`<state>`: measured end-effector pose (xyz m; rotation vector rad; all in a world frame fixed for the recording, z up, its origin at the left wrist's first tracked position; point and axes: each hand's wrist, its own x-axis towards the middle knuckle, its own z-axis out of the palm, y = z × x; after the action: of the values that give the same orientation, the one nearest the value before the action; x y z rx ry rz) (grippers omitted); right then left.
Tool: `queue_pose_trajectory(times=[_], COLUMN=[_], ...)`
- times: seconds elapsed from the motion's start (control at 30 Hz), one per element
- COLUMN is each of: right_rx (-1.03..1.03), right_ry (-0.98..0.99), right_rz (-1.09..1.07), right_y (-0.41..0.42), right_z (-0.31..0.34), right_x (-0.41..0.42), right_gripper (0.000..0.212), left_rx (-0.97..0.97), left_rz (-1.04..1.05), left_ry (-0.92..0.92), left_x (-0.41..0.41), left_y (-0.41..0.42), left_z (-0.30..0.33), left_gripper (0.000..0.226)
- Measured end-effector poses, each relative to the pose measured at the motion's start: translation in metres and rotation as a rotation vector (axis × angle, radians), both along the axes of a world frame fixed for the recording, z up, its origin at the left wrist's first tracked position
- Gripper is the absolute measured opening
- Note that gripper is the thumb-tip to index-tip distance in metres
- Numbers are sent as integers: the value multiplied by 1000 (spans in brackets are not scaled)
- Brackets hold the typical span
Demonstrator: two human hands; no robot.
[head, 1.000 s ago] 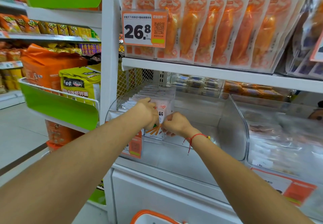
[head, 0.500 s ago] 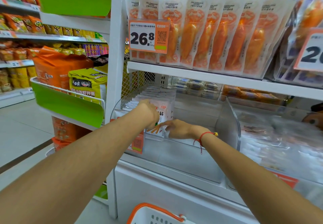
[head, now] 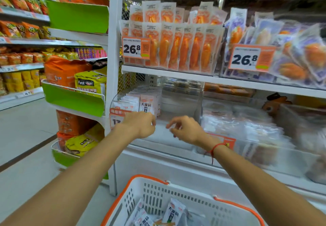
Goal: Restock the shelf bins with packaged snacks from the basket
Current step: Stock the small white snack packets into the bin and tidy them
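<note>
A clear plastic shelf bin [head: 178, 102] holds a row of upright white snack packets [head: 147, 103] on its left side. My left hand [head: 141, 126] hovers just in front of the bin's front wall, fingers loosely curled and holding nothing. My right hand [head: 187, 129] is beside it, a little to the right, fingers relaxed and spread, also holding nothing. Below, a white basket [head: 158, 199] with orange rim and handles contains several more white snack packets [head: 173, 211].
A second clear bin [head: 247, 125] of pale packets stands to the right. Orange packets [head: 176, 49] and price tags fill the shelf above. Green-fronted racks [head: 74, 100] with noodle bags stand left, with bare aisle floor [head: 21, 134] beyond.
Both hands have pulled back out of the bin, away from the white packets they were touching. The view has dropped, so the basket below now shows.
</note>
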<state>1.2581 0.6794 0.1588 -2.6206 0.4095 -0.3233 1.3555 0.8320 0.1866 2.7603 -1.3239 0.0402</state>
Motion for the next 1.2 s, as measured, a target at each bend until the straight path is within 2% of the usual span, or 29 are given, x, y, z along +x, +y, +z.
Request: queue_pose_trajectory(times=[0.27, 0.37, 0.47, 0.67, 0.8, 0.9, 0.97, 1.07, 1.13, 1.2], right_rx=[182, 207, 267, 377, 317, 371, 391, 302, 162, 198], right_ry=[375, 474, 560, 673, 741, 680, 603, 584, 620, 627], right_rz=[28, -1, -3, -13, 6, 37, 59, 80, 63, 52], right_y=[24, 34, 40, 52, 67, 85, 97, 109, 109, 105], right_z=[-107, -156, -203, -279, -323, -347, -358, -378, -386, -390], right_x=[-85, -104, -115, -130, -139, -139, -135, -132, -131, -132], right_gripper=[23, 29, 28, 28, 36, 51, 52, 53, 42, 14], left_rx=[108, 164, 211, 307, 276, 261, 232, 215, 275, 273], left_rz=[39, 19, 48, 255, 395, 444, 466, 477, 429, 380], left_ry=[445, 559, 644, 623, 597, 683, 684, 639, 609, 599], left_x=[-50, -68, -79, -99, -110, -113, -112, -108, -109, -114], left_y=[12, 13, 19, 41, 66, 78, 79, 79, 77, 74], left_z=[-129, -179, -224, -299, -344, -372, -381, -388, -391, -391], left_gripper=[28, 17, 17, 24, 43, 54, 57, 45, 31, 23])
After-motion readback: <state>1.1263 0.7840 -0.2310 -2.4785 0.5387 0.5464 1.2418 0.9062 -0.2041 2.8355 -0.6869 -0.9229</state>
